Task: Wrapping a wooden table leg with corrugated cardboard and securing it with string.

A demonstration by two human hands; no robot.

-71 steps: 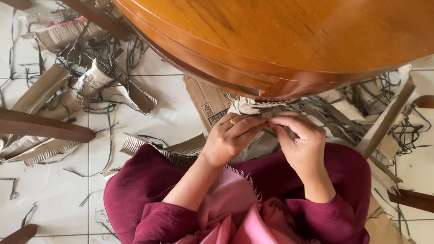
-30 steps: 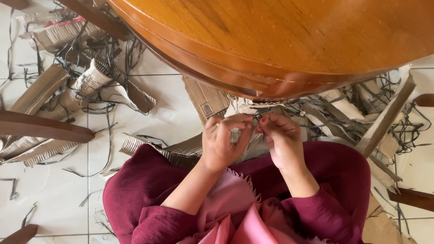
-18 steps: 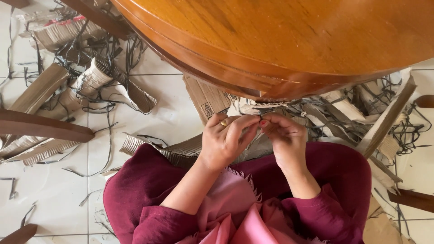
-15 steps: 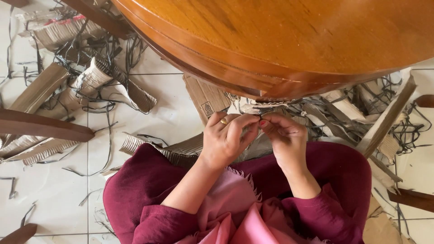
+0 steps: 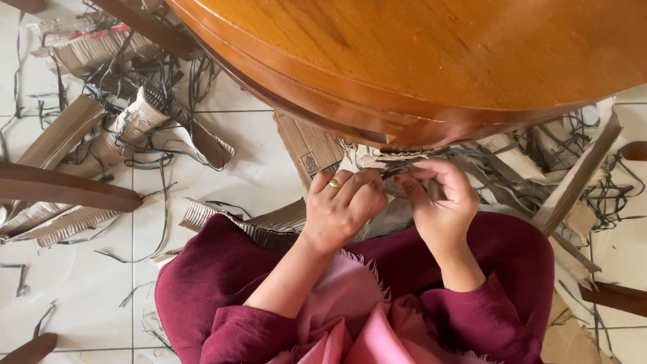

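My left hand (image 5: pixel 340 212) and right hand (image 5: pixel 438 202) meet just under the edge of the table (image 5: pixel 431 61), and a thin dark strip (image 5: pixel 394 171) runs between them. Its long axis lies roughly level from one hand to the other, tilted a little up toward the right. My left fingers (image 5: pixel 364 189) are curled tight, thumb and forefinger pinching the strip's near end; the right fingertips (image 5: pixel 408 180) pinch its other end, the remaining fingers bent loosely above. So the strip sits right at both sets of fingertips, touching them, with neither hand clearly nearer. Beneath my hands a piece of cardboard (image 5: pixel 397 216) rests against my lap; how the strip joins it I cannot tell. More cardboard scraps (image 5: pixel 141 118) and loose strips lie well off beyond my left hand.
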